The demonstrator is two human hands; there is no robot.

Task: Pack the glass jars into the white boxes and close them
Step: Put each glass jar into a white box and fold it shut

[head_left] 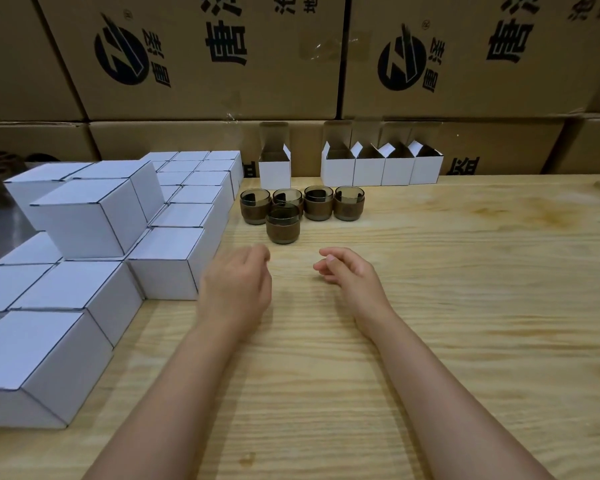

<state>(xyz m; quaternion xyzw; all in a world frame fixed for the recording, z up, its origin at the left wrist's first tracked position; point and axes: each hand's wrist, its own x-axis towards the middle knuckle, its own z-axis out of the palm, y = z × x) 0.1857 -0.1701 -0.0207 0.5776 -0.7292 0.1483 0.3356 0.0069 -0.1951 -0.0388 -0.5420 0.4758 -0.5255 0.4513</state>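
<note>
Several dark glass jars with brown bands stand grouped on the wooden table; the nearest jar (283, 223) sits in front of a row of others (318, 202). Behind them stand open white boxes: a single one (274, 169) and a row of several (381, 168) with flaps up. My left hand (238, 285) hovers over the table just short of the nearest jar, fingers loosely curled, holding nothing. My right hand (347, 271) lies to the right of it, fingers relaxed and empty.
A large stack of closed white boxes (94, 223) fills the left side of the table. Big brown cartons (201, 60) form a wall along the back. The wooden table (465, 289) stretches to the right and front.
</note>
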